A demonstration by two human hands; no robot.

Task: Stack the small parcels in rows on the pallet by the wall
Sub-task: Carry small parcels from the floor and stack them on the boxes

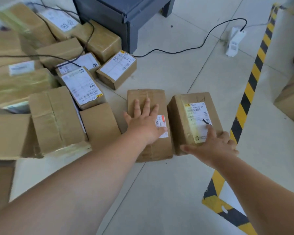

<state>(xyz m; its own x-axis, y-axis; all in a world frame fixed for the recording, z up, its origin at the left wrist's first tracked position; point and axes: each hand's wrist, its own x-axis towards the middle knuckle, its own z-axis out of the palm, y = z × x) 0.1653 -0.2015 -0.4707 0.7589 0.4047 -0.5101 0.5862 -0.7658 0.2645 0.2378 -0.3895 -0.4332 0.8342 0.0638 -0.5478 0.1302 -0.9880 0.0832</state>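
Axes: laid lengthwise, away from body.
Left hand (143,122): pressed flat on left parcel (147,96).
Right hand (215,146): curled over right parcel (177,114) corner.

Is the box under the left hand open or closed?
Closed. Tape seals the top seam of the box, and the left hand lies flat on it.

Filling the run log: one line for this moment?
left hand flat on middle box | right hand holding right box | both on floor
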